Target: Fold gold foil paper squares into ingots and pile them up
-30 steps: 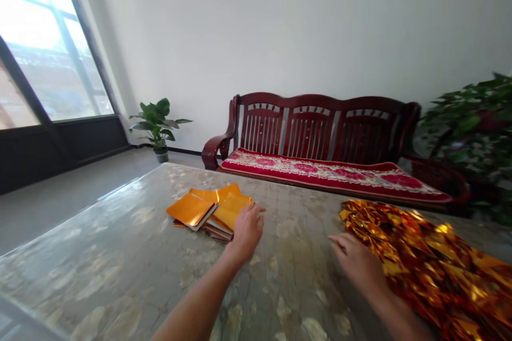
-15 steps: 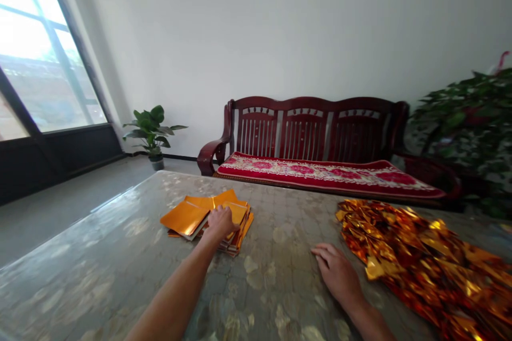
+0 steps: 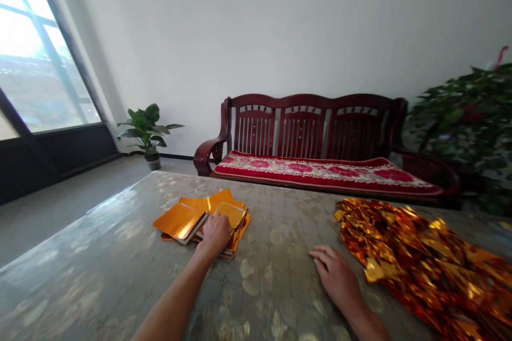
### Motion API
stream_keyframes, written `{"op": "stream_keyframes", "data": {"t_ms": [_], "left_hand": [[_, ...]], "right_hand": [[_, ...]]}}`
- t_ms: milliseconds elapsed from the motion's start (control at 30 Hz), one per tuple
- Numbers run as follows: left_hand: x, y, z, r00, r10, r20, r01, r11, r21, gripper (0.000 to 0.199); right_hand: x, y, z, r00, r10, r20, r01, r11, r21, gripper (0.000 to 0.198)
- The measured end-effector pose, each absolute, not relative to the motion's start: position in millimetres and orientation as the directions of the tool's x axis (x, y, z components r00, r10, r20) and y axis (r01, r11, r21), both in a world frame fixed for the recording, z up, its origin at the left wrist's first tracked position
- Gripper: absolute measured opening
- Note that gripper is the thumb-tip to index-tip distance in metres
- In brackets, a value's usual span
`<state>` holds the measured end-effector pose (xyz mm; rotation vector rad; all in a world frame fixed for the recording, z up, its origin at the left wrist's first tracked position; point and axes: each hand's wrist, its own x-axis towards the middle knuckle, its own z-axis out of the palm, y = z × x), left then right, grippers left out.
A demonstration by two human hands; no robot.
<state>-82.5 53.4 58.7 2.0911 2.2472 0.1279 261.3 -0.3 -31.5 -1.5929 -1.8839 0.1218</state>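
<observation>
My left hand (image 3: pixel 217 231) is over the loose stack of gold foil paper (image 3: pixel 239 232) on the table. Its fingers are bent and closed on the top gold sheet (image 3: pixel 232 214); the fingertips and thumb are partly hidden. Left of the hand, more gold sheets (image 3: pixel 179 220) lie fanned out, with pale undersides showing at the edges. My right hand (image 3: pixel 336 273) rests on the tabletop, fingers loosely stretched and a small gap at the thumb, holding nothing. Beside it on the right spreads a big heap of folded shiny gold foil pieces (image 3: pixel 416 256).
The table (image 3: pixel 276 272) has a glossy, flower-patterned cover. Beyond its far edge stands a dark red wooden bench (image 3: pixel 304 128) with a red floral cushion (image 3: pixel 320 170). A potted plant (image 3: pixel 148 128) is at the left, a large leafy plant (image 3: pixel 472 112) at the right.
My left hand has drawn back slightly toward me on the stack, and more of the top sheet shows. My right hand stays put. The view has shifted slightly.
</observation>
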Motion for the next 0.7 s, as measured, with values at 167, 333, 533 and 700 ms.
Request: {"op": "stream_keyframes", "data": {"t_ms": [167,333,533,700], "left_hand": [[-82.6,51.3,52.5,-0.044,0.998,0.043,0.996,0.04,0.084,0.033],[-76.5,46.1,50.0,0.0,0.997,0.075,0.996,-0.006,0.087,0.032],[-33.7,18.8,42.3,0.222,0.968,0.114,0.964,-0.235,0.12,0.02],[6.8,-3.8,19.3,0.57,0.803,0.175,0.809,-0.586,0.055,0.009]], "right_hand": [[261.2,-1.1,-29.7,-0.03,0.908,0.418,0.839,0.25,-0.483,0.034],[261.1,-0.9,-28.6,-0.024,0.913,0.407,0.83,0.245,-0.501,0.034],[262.2,-0.9,-26.3,0.014,0.934,0.357,0.769,0.218,-0.601,0.037],[256.4,-12.9,-12.8,-0.002,0.972,0.234,0.661,0.177,-0.729,0.054]]}}
